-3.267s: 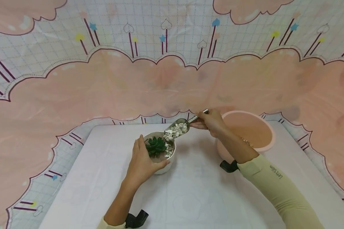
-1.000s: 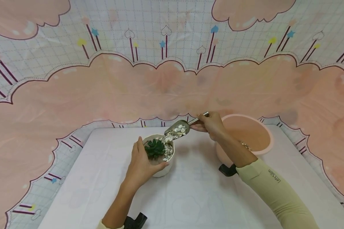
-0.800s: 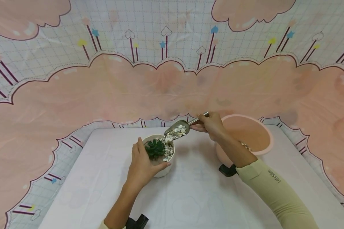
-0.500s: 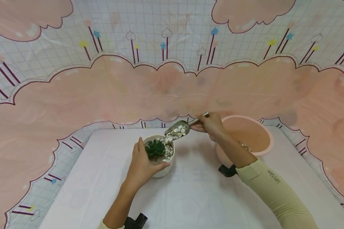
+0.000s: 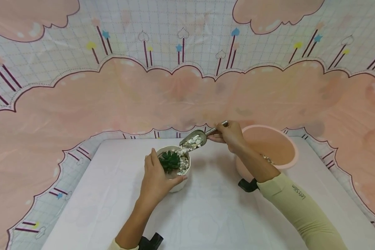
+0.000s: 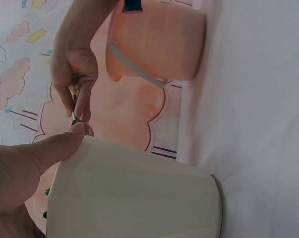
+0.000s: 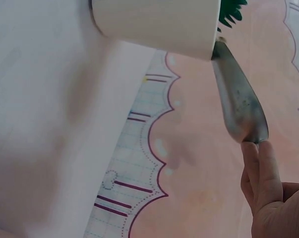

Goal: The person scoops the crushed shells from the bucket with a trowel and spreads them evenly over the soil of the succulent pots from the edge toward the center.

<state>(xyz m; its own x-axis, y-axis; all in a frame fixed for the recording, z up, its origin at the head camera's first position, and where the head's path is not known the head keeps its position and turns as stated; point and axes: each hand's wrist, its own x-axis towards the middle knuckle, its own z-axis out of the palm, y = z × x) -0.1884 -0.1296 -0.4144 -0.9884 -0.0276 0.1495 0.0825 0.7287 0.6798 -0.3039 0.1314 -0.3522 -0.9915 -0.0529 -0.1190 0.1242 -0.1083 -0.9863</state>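
A green succulent stands in a white flower pot on the table. My left hand grips the pot from its left side, fingers at the far rim and thumb along the near rim. My right hand holds a metal scoop by its handle. White stone chips fill part of the scoop, which tilts down to the left with its lip over the pot's right rim. More white chips lie in the pot, right of the succulent. In the left wrist view, the pot hides most of the scoop.
A pink bucket with a grey handle stands at the right behind my right forearm, some chips showing inside. The white table ends at a patterned cloth backdrop.
Compared with the earliest frame, more chips lie in the pot beside the succulent and fewer are in the scoop. Both hands keep nearly the same places; the last second shows little movement.
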